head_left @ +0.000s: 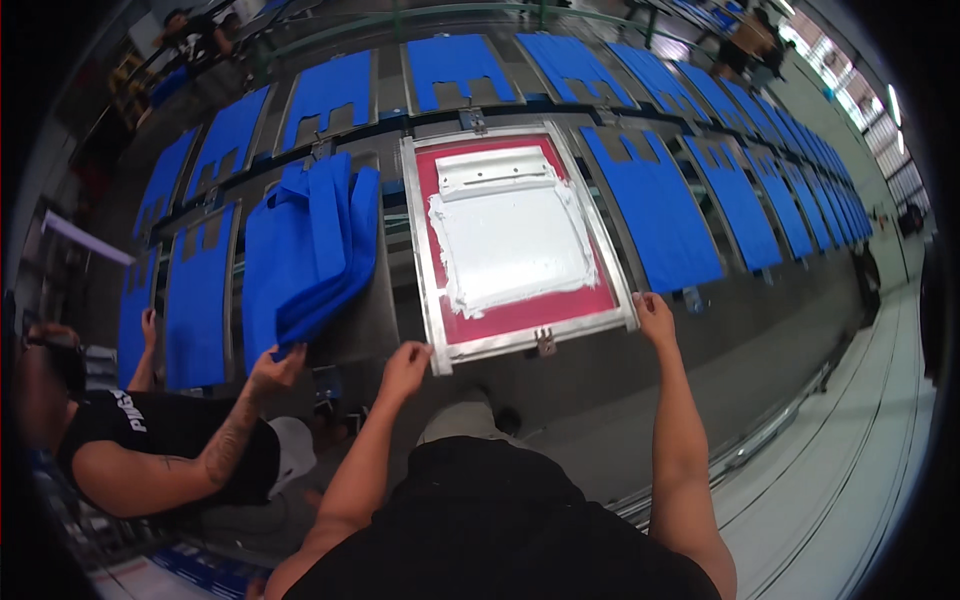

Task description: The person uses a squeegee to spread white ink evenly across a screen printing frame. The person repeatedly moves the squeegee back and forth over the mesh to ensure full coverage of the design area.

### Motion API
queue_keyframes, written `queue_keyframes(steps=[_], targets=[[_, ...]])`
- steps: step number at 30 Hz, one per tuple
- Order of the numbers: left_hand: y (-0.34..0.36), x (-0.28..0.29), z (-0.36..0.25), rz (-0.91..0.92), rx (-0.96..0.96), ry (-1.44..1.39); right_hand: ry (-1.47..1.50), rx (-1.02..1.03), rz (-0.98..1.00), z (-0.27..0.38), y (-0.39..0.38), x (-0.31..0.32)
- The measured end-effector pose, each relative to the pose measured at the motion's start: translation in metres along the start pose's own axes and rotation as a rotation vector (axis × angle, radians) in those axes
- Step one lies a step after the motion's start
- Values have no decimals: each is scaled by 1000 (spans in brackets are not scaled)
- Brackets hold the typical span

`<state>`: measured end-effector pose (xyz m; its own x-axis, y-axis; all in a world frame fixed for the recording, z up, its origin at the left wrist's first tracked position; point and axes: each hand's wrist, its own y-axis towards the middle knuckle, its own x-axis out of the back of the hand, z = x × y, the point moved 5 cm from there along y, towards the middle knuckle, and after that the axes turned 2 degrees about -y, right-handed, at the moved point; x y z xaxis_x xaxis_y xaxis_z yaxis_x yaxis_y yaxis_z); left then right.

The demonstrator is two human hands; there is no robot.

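A screen printing frame (432,300) with a silver metal rim lies in front of me over the table. Thick white ink (515,245) covers the middle of its pink-red mesh (480,335). At its far end a pale metal squeegee (495,168) rests on the mesh. My left hand (405,370) is closed at the frame's near left corner. The fingers of my right hand (655,318) are closed on the near right corner. What lies under the frame is hidden.
Blue fabric pieces (655,215) lie on flat boards in two long rows. To my left, a co-worker (170,445) in black handles a bunched blue fabric piece (315,240) on the neighbouring board. More people (195,40) stand beyond the rows. A clamp (545,342) sits at the frame's near edge.
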<state>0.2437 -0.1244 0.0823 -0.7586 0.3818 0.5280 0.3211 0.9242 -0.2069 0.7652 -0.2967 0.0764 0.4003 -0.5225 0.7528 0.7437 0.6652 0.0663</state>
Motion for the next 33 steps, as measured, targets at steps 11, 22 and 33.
queue_keyframes(steps=[11,22,33], targets=[[89,-44,-9,-356,323,-106,151,-359,266,-13,88,-79],[67,-66,-116,-370,184,-79,393,-769,265,-31,83,26],[87,-213,-245,-56,-53,-281,440,-544,-93,-132,82,217]])
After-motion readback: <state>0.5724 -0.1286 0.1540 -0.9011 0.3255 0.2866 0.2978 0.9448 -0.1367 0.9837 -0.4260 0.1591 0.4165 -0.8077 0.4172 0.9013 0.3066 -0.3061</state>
